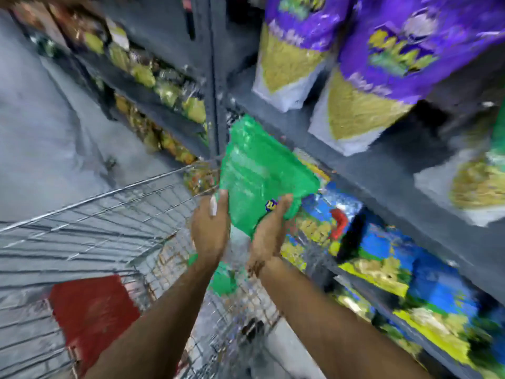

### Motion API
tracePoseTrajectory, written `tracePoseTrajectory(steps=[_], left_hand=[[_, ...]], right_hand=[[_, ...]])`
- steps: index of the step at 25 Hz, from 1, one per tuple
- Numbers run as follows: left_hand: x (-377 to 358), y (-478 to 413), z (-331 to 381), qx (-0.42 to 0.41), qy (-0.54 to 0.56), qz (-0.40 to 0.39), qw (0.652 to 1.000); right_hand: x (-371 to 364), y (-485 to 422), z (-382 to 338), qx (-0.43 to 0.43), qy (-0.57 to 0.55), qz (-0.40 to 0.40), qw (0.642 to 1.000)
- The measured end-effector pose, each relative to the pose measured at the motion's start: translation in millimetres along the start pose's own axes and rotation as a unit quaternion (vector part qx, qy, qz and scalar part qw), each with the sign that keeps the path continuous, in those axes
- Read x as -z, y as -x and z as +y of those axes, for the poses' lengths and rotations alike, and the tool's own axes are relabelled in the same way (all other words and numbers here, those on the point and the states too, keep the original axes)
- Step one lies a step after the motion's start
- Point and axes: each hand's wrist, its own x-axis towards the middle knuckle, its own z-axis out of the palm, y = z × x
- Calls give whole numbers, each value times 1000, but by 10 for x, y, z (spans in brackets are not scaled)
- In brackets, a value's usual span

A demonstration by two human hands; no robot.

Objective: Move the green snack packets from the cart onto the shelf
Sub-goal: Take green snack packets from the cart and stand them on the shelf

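Note:
The picture is blurred by motion. A green snack packet (259, 170) is held up in front of the grey shelf (363, 170), above the wire cart (114, 212). My left hand (210, 228) grips its lower left edge and my right hand (270, 233) grips its lower right edge. Another green packet (222, 281) lies lower down in the cart, partly hidden between my forearms.
Purple-and-yellow bags (390, 67) stand on the shelf board at upper right. Blue and yellow packets (382, 258) fill the level below. A red item (93, 310) sits in the cart's near side. More shelves with yellowish packets (153, 80) run along the left, beside grey floor (35, 149).

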Motion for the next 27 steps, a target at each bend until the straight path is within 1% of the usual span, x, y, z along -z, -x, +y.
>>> tracePoseTrajectory(steps=[1, 2, 3, 5, 7, 9, 11, 13, 15, 16, 18, 20, 22, 23, 24, 25, 26, 27], left_hand=[[-55, 151, 304, -33, 29, 11, 999], [-136, 344, 600, -63, 65, 17, 996], [-207, 515, 806, -79, 98, 12, 992], [-414, 953, 1172, -108, 143, -24, 983], [-689, 1423, 1420, -141, 165, -73, 973], [-970, 1938, 1712, -197, 190, -136, 952], [-1295, 2441, 2046, -235, 198, -228, 924], [-1631, 2722, 2305, -257, 168, -315, 898], [-2009, 2862, 2520, -256, 131, -398, 871], [-2168, 2899, 2596, -249, 112, -421, 865], [-2523, 2922, 2684, -244, 82, -435, 862], [-2730, 2865, 2681, -228, 79, -452, 859], [-2851, 2789, 2693, -175, 88, -473, 859], [-2892, 2764, 2716, -141, 107, -472, 864], [-2937, 2762, 2746, -99, 138, -475, 863], [-2947, 2790, 2790, -54, 183, -491, 850], [-2938, 2802, 2808, -46, 206, -500, 840], [-2966, 2795, 2782, -54, 214, -509, 832]], right_hand=[[221, 104, -272, 23, -10, -14, 1000], [467, 117, -528, 59, -16, 2, 998], [696, 127, -753, 86, -18, -8, 996], [1279, 240, -1140, 138, -38, 11, 990], [1885, 279, -1361, 172, -57, 24, 983], [2523, 268, -1634, 227, -86, 78, 967], [3209, 130, -1866, 261, -127, 133, 948], [3712, -24, -2079, 266, -142, 190, 934], [4066, -177, -2291, 273, -148, 231, 922], [4182, -253, -2381, 278, -146, 237, 919], [4379, -478, -2512, 293, -130, 195, 927], [4461, -671, -2467, 309, -130, 163, 928], [4470, -801, -2315, 280, -124, 211, 928], [4430, -810, -2253, 244, -123, 261, 926], [4384, -850, -2193, 190, -130, 307, 924], [4284, -823, -2175, 146, -148, 295, 933], [4211, -807, -2219, 124, -177, 251, 944], [4198, -808, -2261, 149, -241, 172, 943]])
